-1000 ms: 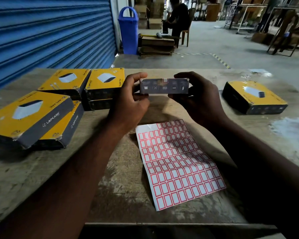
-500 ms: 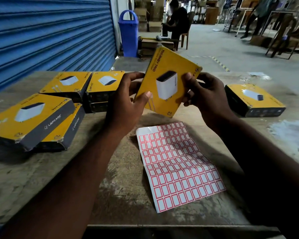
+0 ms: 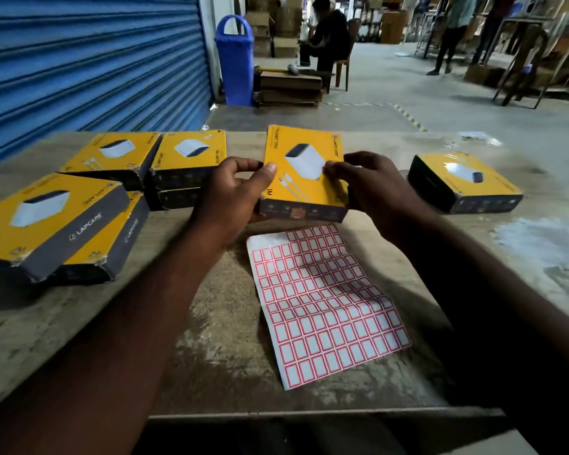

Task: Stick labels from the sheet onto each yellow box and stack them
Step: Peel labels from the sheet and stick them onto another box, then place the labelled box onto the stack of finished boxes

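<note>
I hold one yellow box (image 3: pixel 304 169) flat, yellow face up, just above the table beyond the label sheet (image 3: pixel 322 303). My left hand (image 3: pixel 234 195) grips its left edge with the thumb on top. My right hand (image 3: pixel 368 185) grips its right edge, fingertips on the yellow face. The sheet of red-bordered white labels lies on the table in front of me. Several more yellow boxes (image 3: pixel 56 218) sit on the left, some stacked in twos. A single yellow box (image 3: pixel 463 182) lies at the right.
The wooden table (image 3: pixel 211 339) has a worn, pale-stained top and a near edge just below the sheet. A blue shutter (image 3: pixel 89 60) and a blue bin (image 3: pixel 235 57) stand beyond the table. People sit and stand farther back on the floor.
The box showed its narrow side a second ago, then stood tilted with its yellow face toward me. Now it lies flat and lower, face up, still held by both hands.
</note>
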The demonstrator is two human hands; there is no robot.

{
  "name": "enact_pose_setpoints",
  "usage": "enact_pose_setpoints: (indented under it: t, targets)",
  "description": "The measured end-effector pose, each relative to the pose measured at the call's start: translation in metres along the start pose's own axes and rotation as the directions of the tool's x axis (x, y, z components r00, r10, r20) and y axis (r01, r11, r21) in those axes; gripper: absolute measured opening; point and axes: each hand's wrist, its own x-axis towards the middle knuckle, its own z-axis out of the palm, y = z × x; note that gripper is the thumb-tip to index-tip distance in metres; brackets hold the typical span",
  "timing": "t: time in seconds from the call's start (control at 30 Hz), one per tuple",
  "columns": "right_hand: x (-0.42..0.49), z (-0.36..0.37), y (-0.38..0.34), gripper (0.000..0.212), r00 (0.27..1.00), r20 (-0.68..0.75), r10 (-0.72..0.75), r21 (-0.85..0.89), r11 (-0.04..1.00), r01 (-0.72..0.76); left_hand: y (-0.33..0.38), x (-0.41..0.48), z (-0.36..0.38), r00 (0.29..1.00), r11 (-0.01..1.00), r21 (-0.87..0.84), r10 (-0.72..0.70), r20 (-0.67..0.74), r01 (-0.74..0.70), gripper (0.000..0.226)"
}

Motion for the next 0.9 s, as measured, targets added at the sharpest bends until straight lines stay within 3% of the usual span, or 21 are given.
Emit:
enact_pose_setpoints:
  t: [0.17, 0.3, 0.4, 0.5, 0.73, 0.83, 0.9]
  targets:
    - [-0.006, -0.014, 0.003, 0.015, 0.998, -0.06, -0.001, -0.123, 0.992, -0.007, 0.004, -0.003, 0.006, 0.994, 0.997, 0.038, -0.074, 0.083, 0.072, 0.025]
    - [-0.016, -0.039, 0.001, 0.021, 0.995, -0.102, -0.017, -0.182, 0.983, -0.002, 0.02, -0.009, 0.02, 0.97, 0.986, 0.155, -0.101, 0.223, 0.067, 0.038]
    - [-0.024, -0.067, -0.003, 0.017, 0.989, -0.14, -0.049, -0.216, 0.976, 0.018, 0.04, -0.017, 0.036, 0.924, 0.971, 0.233, -0.138, 0.357, 0.055, 0.029]
    - [-0.03, -0.098, -0.01, 0.012, 0.987, -0.142, -0.072, -0.228, 0.973, 0.038, 0.055, -0.019, 0.062, 0.873, 0.974, 0.206, -0.182, 0.451, 0.097, 0.029]
    - [-0.008, -0.173, -0.021, 0.022, 0.96, -0.257, -0.113, -0.386, 0.922, 0.006, 0.062, -0.002, 0.162, 0.864, 0.967, 0.003, -0.228, 0.448, 0.254, 0.027]
    - [0.011, -0.196, -0.021, 0.037, 0.946, -0.319, -0.063, -0.366, 0.929, -0.061, 0.062, 0.011, 0.2, 0.87, 0.955, -0.018, -0.261, 0.417, 0.295, 0.028]
    - [0.019, -0.206, -0.022, 0.035, 0.94, -0.339, -0.034, -0.4, 0.91, -0.112, 0.064, 0.019, 0.221, 0.88, 0.953, -0.033, -0.266, 0.395, 0.302, 0.028]
